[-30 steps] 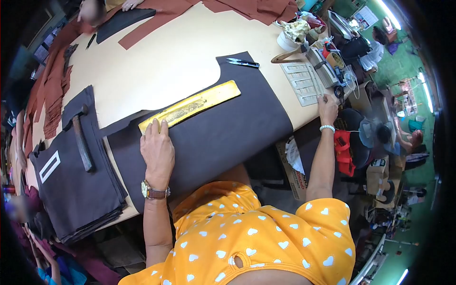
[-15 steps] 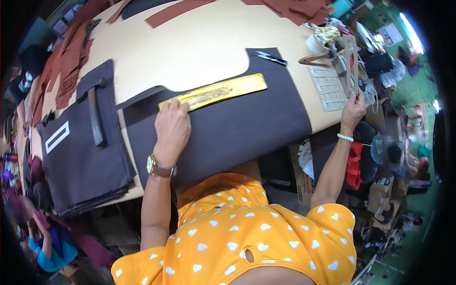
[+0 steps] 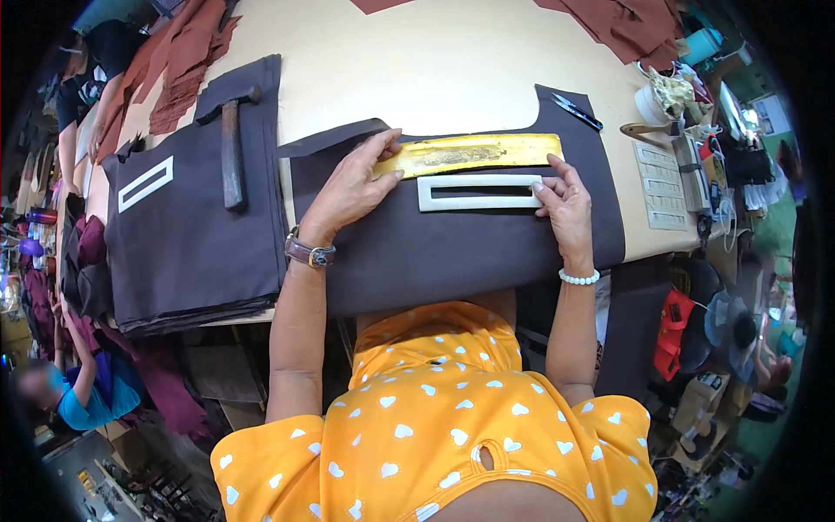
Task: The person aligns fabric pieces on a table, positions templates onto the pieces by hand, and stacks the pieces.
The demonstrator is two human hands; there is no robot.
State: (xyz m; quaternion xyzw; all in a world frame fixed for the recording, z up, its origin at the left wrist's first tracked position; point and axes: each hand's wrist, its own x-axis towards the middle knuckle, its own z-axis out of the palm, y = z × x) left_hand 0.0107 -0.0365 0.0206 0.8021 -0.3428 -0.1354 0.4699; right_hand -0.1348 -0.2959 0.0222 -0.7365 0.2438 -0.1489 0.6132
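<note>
A yellow bar (image 3: 470, 153) with dark smudges lies across a dark brown sheet of material (image 3: 435, 252). My left hand (image 3: 355, 184) holds the bar's left end between thumb and fingers. Just below the bar, my right hand (image 3: 570, 209) grips the right end of a pale rectangular frame (image 3: 478, 181) with a long slot. Its index fingertip reaches the bar's right end. The frame rests on or just above the sheet; I cannot tell which. Small thread snips (image 3: 577, 111) lie on the sheet's upper right part.
To the left, a hammer (image 3: 231, 152) and another pale slotted frame (image 3: 146, 183) lie on a stack of dark sheets (image 3: 191, 261). A brush (image 3: 648, 131), a slotted pale panel (image 3: 661, 187) and a white tub (image 3: 651, 104) stand at the right. Reddish-brown pieces (image 3: 196, 74) cover the far edges.
My right hand has brought the pale frame from the table's right side to just below the bar. My left hand has shifted to the bar's left end. The view has turned.
</note>
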